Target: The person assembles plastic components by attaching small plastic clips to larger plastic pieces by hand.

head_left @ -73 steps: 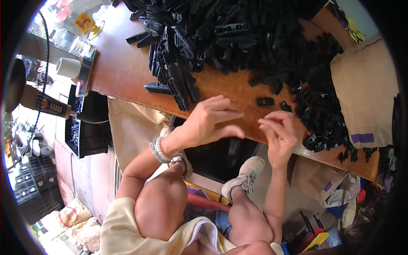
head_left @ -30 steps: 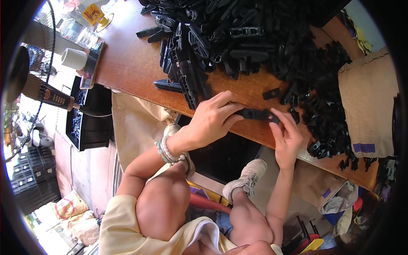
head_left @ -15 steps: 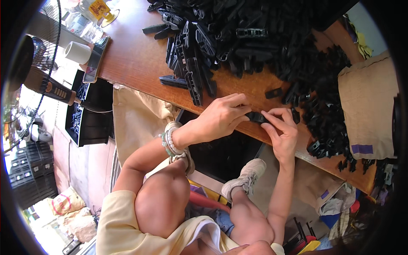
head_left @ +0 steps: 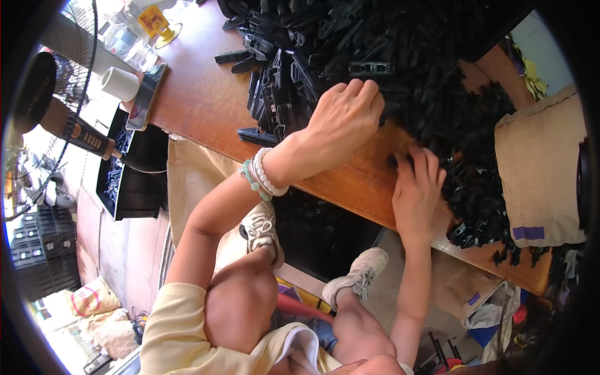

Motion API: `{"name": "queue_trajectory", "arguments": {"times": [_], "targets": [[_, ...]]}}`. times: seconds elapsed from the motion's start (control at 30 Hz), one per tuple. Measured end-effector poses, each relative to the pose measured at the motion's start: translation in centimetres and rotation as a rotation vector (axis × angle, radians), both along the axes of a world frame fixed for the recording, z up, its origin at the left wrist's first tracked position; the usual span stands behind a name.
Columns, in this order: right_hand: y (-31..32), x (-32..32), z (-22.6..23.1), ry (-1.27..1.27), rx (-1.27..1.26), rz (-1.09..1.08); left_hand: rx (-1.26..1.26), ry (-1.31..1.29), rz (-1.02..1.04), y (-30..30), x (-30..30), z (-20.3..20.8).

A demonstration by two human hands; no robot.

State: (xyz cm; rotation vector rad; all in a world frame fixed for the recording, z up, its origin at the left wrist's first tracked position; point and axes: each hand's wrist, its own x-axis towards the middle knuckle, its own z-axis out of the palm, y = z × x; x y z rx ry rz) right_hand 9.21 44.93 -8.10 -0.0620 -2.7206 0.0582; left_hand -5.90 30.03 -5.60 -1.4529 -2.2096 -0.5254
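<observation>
My left hand point(head_left: 351, 119), with beaded bracelets at its wrist, is over the table beside the large heap of black plastic clip-like parts point(head_left: 400, 44). Its fingers curl downward and their tips are hidden, so what they hold cannot be made out. Nearer the table's front edge, my right hand point(head_left: 417, 190) reaches forward with its fingers bent and apart. Its fingertips are beside a small black piece point(head_left: 393, 161) and a second heap of small black parts point(head_left: 475, 187). Long ribbed black parts point(head_left: 275, 94) lie left of my left hand.
The wooden table point(head_left: 200, 94) carries a phone point(head_left: 148, 94), a white roll point(head_left: 120, 84) and a yellow stand point(head_left: 156, 25) at the left. A fan point(head_left: 81, 134) and a black bin point(head_left: 140, 169) stand left of it. A brown bag point(head_left: 537, 175) is at the right.
My hands have moved apart from the black part they held together. The left has gone forward to the large heap; the right has shifted slightly forward to the small black parts.
</observation>
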Motion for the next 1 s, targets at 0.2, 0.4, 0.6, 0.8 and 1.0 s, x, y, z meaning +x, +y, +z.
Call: {"name": "queue_trajectory", "arguments": {"times": [0.2,0.4,0.6,0.8,1.0], "targets": [[-0.8,2.4,0.1,0.086,-0.261,0.069,0.247,-0.247,-0.111,-1.0,4.3,0.6],[-0.6,3.2,0.4,0.015,-0.335,0.026,0.353,-0.946,-0.103,-2.9,8.0,-0.2],[-0.2,5.3,-0.3,0.159,-0.601,0.053,0.389,-0.866,-0.281,-3.6,9.0,-4.0],[-1.5,4.7,-0.6,0.109,-0.46,-0.182,0.263,-0.587,-0.217,-4.0,8.6,-3.9],[-1.2,5.3,0.6,0.069,-0.867,0.003,0.25,-0.616,-0.162,-4.4,8.7,-4.4]]}}
